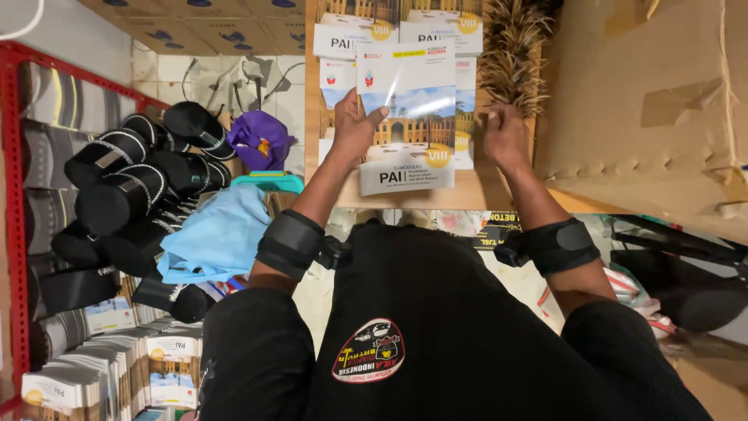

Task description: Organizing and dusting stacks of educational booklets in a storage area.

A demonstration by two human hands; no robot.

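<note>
Left hand fingers grasp the top book's left edge; right hand fingers curl, released, just beside the book stack.

The scene is viewed from one head-worn camera, aimed steeply down over the chest. The left hand and right hand are seen close, stretched ahead at mid-frame.
</note>
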